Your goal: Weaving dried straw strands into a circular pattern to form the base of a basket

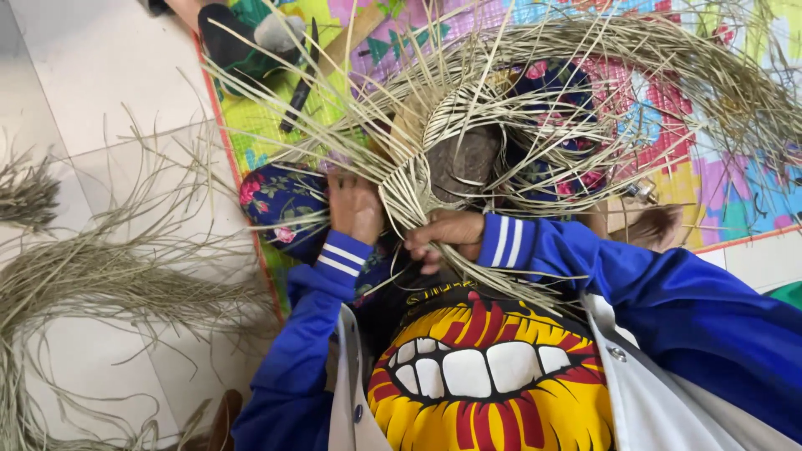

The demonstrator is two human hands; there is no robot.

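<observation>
Fingers of left hand point(355, 207) buried in woven straw point(418, 179), right hand point(444, 236) pinching strands

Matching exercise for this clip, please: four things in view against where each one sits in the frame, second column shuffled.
Things:
1. left hand
2. right hand
3. loose bundle of fibres
4. colourful mat

Places:
A. on the pale tile floor at the far left of the frame
B. under the work, along the top and right of the frame
C. on the woven strands left of the dark mould, by the floral cloth
D. gripping strands just below the dark mould, at the striped cuff

Pairs: 1-C, 2-D, 3-A, 4-B
</observation>
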